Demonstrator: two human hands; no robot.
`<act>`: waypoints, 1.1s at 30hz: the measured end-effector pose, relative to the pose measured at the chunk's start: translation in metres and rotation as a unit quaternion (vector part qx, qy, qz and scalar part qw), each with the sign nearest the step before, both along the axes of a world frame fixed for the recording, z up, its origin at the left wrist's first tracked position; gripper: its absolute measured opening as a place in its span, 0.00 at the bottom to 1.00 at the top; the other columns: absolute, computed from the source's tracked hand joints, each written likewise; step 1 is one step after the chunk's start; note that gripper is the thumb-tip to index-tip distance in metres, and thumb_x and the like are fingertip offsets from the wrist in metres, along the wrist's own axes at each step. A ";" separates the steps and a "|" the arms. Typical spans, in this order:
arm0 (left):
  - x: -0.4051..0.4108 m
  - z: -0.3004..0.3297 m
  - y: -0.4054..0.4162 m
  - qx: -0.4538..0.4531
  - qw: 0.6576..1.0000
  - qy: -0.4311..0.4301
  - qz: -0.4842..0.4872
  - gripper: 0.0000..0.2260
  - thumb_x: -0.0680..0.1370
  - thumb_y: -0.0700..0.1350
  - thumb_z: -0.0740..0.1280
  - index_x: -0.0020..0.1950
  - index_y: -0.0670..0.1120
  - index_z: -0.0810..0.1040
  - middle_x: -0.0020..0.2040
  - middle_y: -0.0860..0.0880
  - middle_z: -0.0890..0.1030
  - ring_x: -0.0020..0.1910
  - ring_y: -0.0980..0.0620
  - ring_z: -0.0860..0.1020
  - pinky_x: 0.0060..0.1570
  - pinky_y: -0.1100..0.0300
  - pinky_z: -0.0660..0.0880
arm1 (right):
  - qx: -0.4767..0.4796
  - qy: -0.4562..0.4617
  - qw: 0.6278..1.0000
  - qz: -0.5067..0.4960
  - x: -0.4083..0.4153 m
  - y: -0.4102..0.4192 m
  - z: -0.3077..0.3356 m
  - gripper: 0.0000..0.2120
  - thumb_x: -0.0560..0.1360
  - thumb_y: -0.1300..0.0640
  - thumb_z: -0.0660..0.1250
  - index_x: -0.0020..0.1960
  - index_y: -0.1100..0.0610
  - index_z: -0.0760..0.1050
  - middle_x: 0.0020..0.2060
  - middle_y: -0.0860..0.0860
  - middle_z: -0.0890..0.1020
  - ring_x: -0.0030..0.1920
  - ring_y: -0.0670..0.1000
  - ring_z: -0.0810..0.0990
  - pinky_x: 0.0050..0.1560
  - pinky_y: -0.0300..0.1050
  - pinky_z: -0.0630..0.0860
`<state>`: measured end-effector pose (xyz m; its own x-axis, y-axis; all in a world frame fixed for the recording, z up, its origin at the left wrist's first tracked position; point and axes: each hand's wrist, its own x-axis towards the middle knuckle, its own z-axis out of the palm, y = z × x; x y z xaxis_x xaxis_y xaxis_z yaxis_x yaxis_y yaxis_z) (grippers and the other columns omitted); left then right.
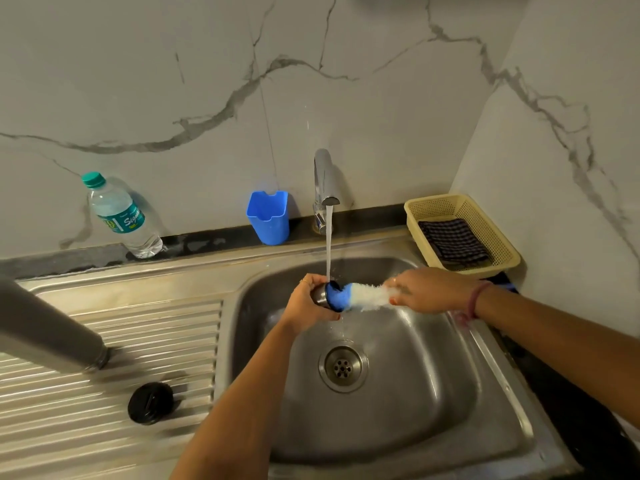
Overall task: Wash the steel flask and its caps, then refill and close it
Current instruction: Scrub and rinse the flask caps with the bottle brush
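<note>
My left hand (306,304) grips a small steel cap (320,295) sideways over the sink, right under the running water (328,244). My right hand (429,294) holds a bottle brush whose blue sponge tip (337,297) sits at the cap's opening, with its white bristles (369,297) just behind. The steel flask (45,327) is on the ribbed drainboard at the left with its open mouth against the ribs, its body running out of frame. A black inner cap (150,403) lies on the drainboard in front of it.
The chrome tap (323,181) stands behind the steel sink basin (433,393), whose drain (343,368) is below my hands. On the back ledge are a plastic water bottle (121,216) and a blue cup (268,216). A cream basket (460,202) holding a dark cloth (453,242) sits at the right.
</note>
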<state>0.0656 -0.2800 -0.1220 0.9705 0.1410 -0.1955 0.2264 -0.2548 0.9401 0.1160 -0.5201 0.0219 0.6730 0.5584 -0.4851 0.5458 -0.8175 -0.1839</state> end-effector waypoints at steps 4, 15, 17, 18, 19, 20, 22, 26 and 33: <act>0.001 0.000 0.000 -0.041 0.999 0.009 0.020 0.32 0.60 0.31 0.81 0.59 0.46 0.74 0.57 0.50 0.80 0.56 0.52 0.80 0.53 0.58 0.81 | -0.061 -0.362 0.888 0.276 -0.006 -0.005 0.000 0.30 0.76 0.63 0.63 0.73 0.41 0.64 0.28 0.51 0.68 0.25 0.50 0.64 0.23 0.42 0.49; -0.002 0.008 0.004 -0.023 0.997 -0.003 0.070 0.32 0.61 0.34 0.82 0.58 0.51 0.74 0.57 0.52 0.79 0.54 0.51 0.80 0.41 0.67 0.79 | 0.066 0.189 0.961 -0.191 0.006 0.006 0.003 0.05 0.82 0.49 0.57 0.52 0.50 0.69 0.30 0.51 0.70 0.24 0.46 0.65 0.20 0.35 0.63; -0.003 0.009 0.004 -0.033 0.996 -0.002 0.078 0.31 0.61 0.34 0.82 0.58 0.50 0.74 0.56 0.52 0.80 0.53 0.52 0.80 0.40 0.68 0.78 | 0.079 0.148 0.972 -0.164 0.011 0.001 0.009 0.08 0.80 0.47 0.59 0.52 0.50 0.72 0.36 0.52 0.77 0.30 0.48 0.72 0.29 0.37 0.70; -0.002 0.010 0.003 -0.036 0.997 -0.003 0.072 0.31 0.61 0.34 0.82 0.58 0.49 0.74 0.56 0.52 0.80 0.53 0.52 0.81 0.42 0.67 0.79 | 0.077 0.105 0.983 -0.128 0.010 0.000 0.010 0.12 0.80 0.47 0.60 0.59 0.51 0.73 0.44 0.52 0.80 0.38 0.49 0.77 0.39 0.40 0.73; 0.000 0.011 0.002 -0.039 0.997 -0.003 0.061 0.31 0.61 0.33 0.82 0.58 0.48 0.74 0.56 0.52 0.80 0.53 0.53 0.81 0.45 0.66 0.79 | 0.052 0.043 0.995 -0.071 0.007 0.000 0.010 0.16 0.80 0.47 0.60 0.66 0.49 0.71 0.52 0.51 0.80 0.47 0.50 0.79 0.46 0.42 0.73; 0.001 0.011 0.000 -0.040 0.998 -0.001 0.049 0.31 0.61 0.32 0.81 0.59 0.46 0.74 0.56 0.52 0.81 0.54 0.53 0.81 0.47 0.64 0.80 | 0.008 -0.044 0.999 0.004 0.003 0.001 0.008 0.19 0.80 0.48 0.59 0.70 0.47 0.67 0.55 0.51 0.80 0.51 0.51 0.79 0.47 0.44 0.72; 0.003 0.010 -0.004 -0.039 0.999 0.007 0.036 0.31 0.61 0.31 0.81 0.60 0.44 0.74 0.55 0.52 0.80 0.53 0.54 0.81 0.48 0.64 0.80 | -0.064 -0.227 0.961 0.142 -0.007 0.003 0.002 0.23 0.81 0.55 0.55 0.75 0.42 0.59 0.50 0.53 0.81 0.46 0.53 0.79 0.39 0.45 0.69; -0.002 0.005 -0.001 -0.035 0.999 0.012 0.028 0.32 0.61 0.32 0.81 0.61 0.44 0.74 0.56 0.52 0.80 0.52 0.56 0.80 0.45 0.69 0.77 | -0.093 -0.299 0.915 0.254 -0.003 -0.010 0.007 0.30 0.81 0.65 0.51 0.77 0.43 0.49 0.42 0.53 0.79 0.36 0.52 0.75 0.31 0.45 0.64; 0.005 0.006 -0.008 -0.051 0.997 -0.023 0.055 0.30 0.61 0.34 0.82 0.58 0.48 0.75 0.57 0.50 0.82 0.55 0.52 0.81 0.54 0.58 0.80 | -0.036 -0.146 0.988 0.026 -0.006 0.003 0.001 0.18 0.82 0.48 0.53 0.70 0.46 0.67 0.51 0.53 0.80 0.43 0.51 0.75 0.41 0.44 0.70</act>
